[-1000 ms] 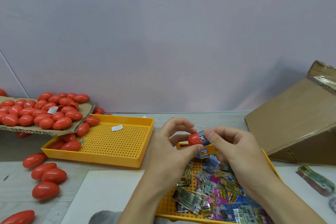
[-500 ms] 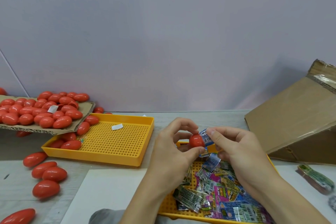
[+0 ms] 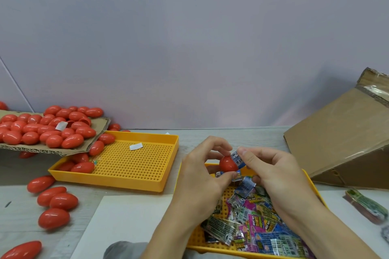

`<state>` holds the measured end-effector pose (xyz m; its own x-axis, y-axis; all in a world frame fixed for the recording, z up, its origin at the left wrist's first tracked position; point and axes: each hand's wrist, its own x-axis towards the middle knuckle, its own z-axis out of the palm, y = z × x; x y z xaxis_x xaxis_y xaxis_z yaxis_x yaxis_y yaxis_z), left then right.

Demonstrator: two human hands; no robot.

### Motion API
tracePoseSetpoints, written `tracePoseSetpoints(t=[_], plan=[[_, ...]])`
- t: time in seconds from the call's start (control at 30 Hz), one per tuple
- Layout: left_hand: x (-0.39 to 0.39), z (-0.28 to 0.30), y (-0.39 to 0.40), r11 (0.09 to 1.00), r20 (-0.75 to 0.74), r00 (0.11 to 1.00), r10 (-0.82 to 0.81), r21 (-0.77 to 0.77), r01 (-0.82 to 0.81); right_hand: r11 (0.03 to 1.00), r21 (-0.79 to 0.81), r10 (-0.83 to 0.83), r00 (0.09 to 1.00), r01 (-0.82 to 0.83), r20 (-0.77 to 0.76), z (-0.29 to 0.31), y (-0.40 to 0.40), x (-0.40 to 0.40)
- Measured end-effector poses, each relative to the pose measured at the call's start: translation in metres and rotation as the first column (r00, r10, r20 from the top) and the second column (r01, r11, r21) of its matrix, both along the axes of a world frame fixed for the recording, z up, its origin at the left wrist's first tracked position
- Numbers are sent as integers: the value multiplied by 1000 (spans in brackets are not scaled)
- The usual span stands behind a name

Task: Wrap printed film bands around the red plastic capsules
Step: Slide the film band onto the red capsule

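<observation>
Red capsule sits pinched in the left hand above the near tray, long axis running left-right; the right hand, touching its right end, pinches the band there; sliding leftward looks next.

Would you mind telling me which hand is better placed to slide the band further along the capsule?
The right hand. It already pinches the printed band at the capsule's right end, while the left hand grips the capsule and steadies it.
</observation>
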<state>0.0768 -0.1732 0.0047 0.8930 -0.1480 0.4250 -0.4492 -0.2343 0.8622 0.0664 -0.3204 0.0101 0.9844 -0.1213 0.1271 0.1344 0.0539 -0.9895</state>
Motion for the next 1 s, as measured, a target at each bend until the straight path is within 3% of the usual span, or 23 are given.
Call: tracePoseSetpoints(t=[0.37,0.5,0.63,0.77,1.0], plan=[[-2,2,0,1000,17,1000,-4,-28,4,947,-272,-128,979,168,160,-2,4,-2],[1,1,2,981,-17,1000,24,-190,-26,838,-485,-110,948,250,298,-7,6,-3],[1,1,2,974,-25,1000,6,-226,-12,674,-679,-37,932,291,362,-11,13,-5],[0,2,0,974,-24,1000,-19,-228,13,601,-700,-89,903,385,420,-14,13,-3],[0,3,-1,963,-90,994,59,-257,-81,604,-680,-44,869,416,492,-11,12,-4]])
